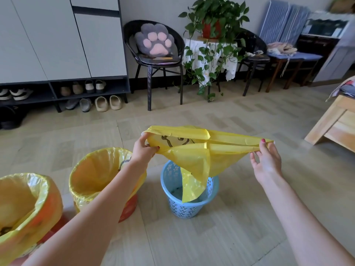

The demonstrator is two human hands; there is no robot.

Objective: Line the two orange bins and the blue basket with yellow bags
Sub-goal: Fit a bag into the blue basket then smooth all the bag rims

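A yellow bag (199,150) hangs stretched above the blue basket (189,205), its mouth pulled wide and its lower tail dipping inside the basket's rim. The left hand (143,150) pinches the bag's left edge with curled fingers and thumb; the right hand (266,157) pinches the right end between thumb and forefinger, its other fingers spread loosely. A dark printed drawing shows inside the bag's mouth, partly folded away and hard to read. The bag covers much of the basket's inside, so the bottom is only dimly seen.

Left of the basket stand two orange bins, each already lined with a yellow bag folded over the rim. The nearer orange bin (57,223) is cut off by the left and bottom edges; the farther orange bin (130,206) is partly hidden by the left forearm. That makes three yellow bags and three containers, all on the floor (230,237).

Beyond, two dark chairs flank a potted plant (213,25) on a small cloth-covered stand; the left chair holds a paw cushion (155,40). A shoe rack (63,91) holds several pairs, the leftmost cut off by the frame
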